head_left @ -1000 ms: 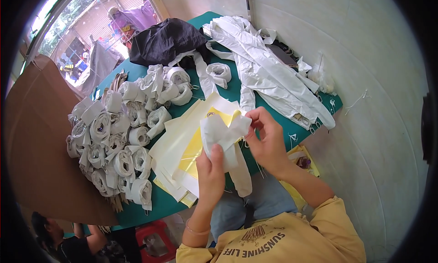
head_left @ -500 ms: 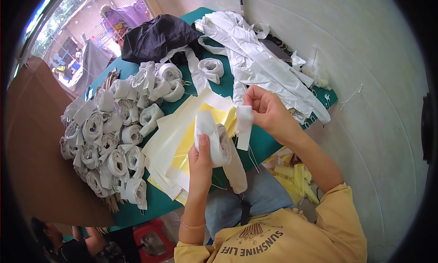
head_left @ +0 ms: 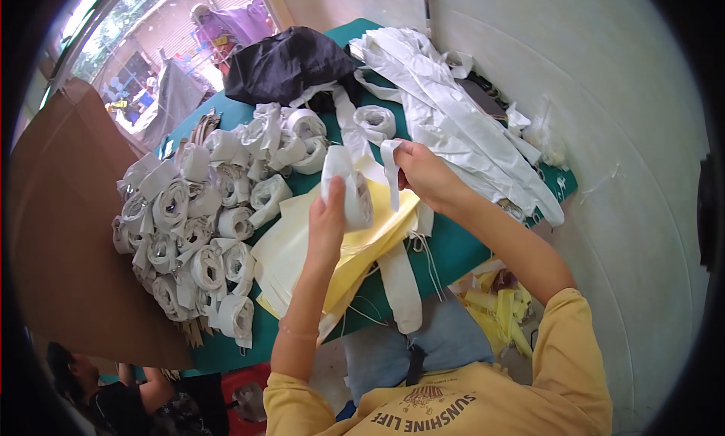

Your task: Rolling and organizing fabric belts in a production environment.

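In my left hand (head_left: 328,213) is a roll of white fabric strip (head_left: 358,205), gripped with the thumb across its near side. My right hand (head_left: 429,173) is closed, pinching a short white strip (head_left: 391,180) that hangs from the fingertips close to the roll. Whether this strip joins the roll I cannot tell. Below both hands lies a stack of cream and yellow sheets (head_left: 283,243) on the green table (head_left: 468,258). A long white band (head_left: 400,289) hangs over the table's near edge toward my lap.
Many similar white rolls (head_left: 208,266) are piled at the left, beside a brown board (head_left: 83,232). Farther back are a black bag (head_left: 291,64) and long folded white fabric (head_left: 461,119). Yellow scraps (head_left: 502,315) lie below the right edge. Another person (head_left: 113,391) is at lower left.
Both hands have risen farther over the table, taking the roll and short strip along. The strip has turned edge-on. My view has shifted, so the table appears farther right.
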Available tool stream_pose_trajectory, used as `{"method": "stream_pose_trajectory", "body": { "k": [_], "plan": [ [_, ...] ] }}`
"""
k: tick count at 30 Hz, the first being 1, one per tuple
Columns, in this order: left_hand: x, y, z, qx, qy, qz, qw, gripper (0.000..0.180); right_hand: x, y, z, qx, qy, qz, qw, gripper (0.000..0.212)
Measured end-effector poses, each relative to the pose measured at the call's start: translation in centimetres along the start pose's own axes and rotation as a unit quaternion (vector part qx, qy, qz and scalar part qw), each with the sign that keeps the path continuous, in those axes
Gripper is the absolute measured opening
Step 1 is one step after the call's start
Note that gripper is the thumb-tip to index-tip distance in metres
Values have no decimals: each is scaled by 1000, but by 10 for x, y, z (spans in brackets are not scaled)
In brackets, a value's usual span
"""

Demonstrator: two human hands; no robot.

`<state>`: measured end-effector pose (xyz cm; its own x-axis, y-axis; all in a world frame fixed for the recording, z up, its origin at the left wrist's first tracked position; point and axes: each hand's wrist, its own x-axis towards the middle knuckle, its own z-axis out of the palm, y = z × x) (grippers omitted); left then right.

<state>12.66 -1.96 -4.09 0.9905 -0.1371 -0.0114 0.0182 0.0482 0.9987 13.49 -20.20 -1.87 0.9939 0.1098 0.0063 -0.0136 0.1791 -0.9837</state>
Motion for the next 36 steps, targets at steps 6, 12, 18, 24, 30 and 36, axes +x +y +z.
{"method": "stream_pose_trajectory", "body": {
  "k": [6, 12, 18, 24, 30, 36],
  "plan": [
    [51, -64, -14, -19, 31, 30, 999, 50, 49, 33, 16, 234, 11, 134, 963, 30],
    [44, -69, -20, -61, 77, -32, 995, 51, 82, 55, 20, 287, 63, 107, 950, 37],
    [47, -67, -29, -75, 126, -39, 988, 50, 82, 90, 23, 127, 48, -2, 991, 36],
    [43, -61, -31, -72, 158, -28, 984, 53, 64, 78, 28, -175, 93, -279, 940, 13],
    [42, -56, -37, -164, 120, -20, 979, 48, 62, 72, 27, -263, 17, -291, 920, 14],
    [38, -48, -31, -32, 230, 112, 966, 47, 67, 80, 21, -332, -10, -322, 887, 21]
  ]
}}
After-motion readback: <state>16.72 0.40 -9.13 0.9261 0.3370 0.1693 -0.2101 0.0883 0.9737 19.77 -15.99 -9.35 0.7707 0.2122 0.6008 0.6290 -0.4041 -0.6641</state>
